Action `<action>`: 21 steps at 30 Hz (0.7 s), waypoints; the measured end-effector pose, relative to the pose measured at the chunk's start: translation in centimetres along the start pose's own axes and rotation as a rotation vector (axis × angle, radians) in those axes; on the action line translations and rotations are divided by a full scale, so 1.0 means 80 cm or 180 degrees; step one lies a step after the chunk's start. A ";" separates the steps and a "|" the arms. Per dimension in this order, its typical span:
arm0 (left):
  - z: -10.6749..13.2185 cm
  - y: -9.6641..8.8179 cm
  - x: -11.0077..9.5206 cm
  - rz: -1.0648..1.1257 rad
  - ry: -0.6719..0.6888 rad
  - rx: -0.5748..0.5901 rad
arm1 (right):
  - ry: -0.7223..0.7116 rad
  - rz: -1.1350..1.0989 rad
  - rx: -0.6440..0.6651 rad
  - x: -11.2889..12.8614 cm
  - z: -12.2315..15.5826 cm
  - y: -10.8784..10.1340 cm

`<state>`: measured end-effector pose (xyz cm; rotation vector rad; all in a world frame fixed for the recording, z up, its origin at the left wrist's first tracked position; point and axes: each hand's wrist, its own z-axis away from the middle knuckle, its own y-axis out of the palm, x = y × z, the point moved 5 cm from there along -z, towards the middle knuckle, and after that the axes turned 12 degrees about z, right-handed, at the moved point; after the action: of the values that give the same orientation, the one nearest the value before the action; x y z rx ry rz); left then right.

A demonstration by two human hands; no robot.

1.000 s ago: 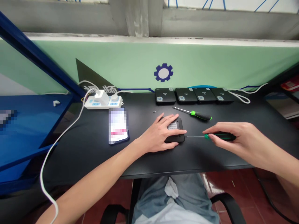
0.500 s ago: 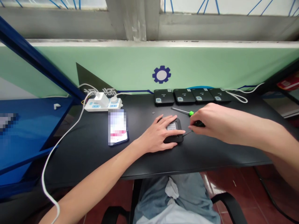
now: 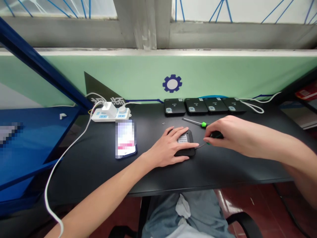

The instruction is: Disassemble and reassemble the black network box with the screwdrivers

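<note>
My left hand (image 3: 169,145) lies spread over a small black rectangular device (image 3: 187,152), which has a white label (image 3: 182,138) on top. My right hand (image 3: 229,132) grips a black-and-green screwdriver (image 3: 216,135), its handle mostly hidden in my fingers. The thin shaft slants down to the device's right edge. Behind my right hand, a second green-handled screwdriver (image 3: 194,122) lies on the desk, its handle end hidden. A tiny screw or two (image 3: 163,123) sit farther back.
Several black flat devices (image 3: 195,106) stand in a row along the black desk's (image 3: 74,172) back edge. To the left are a power strip (image 3: 110,115) with a white charger, a phone (image 3: 125,138) and a white cable (image 3: 66,152). A blue frame stands beyond.
Between the oldest frame and the later ones, my right hand rose and turned, and its screwdriver tilted down at the device. Since half a second ago, the view has tipped slightly upward.
</note>
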<state>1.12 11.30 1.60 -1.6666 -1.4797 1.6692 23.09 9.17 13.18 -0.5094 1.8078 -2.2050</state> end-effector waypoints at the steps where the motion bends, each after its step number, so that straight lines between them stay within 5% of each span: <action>1: 0.000 0.000 0.000 -0.0011 0.0001 0.0016 | 0.0081 -0.0057 0.0101 -0.004 0.002 0.002; 9: -0.002 -0.005 -0.003 0.0041 0.0021 0.0034 | 0.0723 -0.0956 0.0147 -0.041 0.040 0.032; 21: -0.002 -0.004 -0.002 0.0096 0.0030 -0.0018 | 0.1415 -0.1962 -0.0111 -0.057 0.081 0.090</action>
<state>1.21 11.36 1.96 -1.7058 -1.4631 1.6719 29.70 3.75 6.76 -0.7035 2.1190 -2.8868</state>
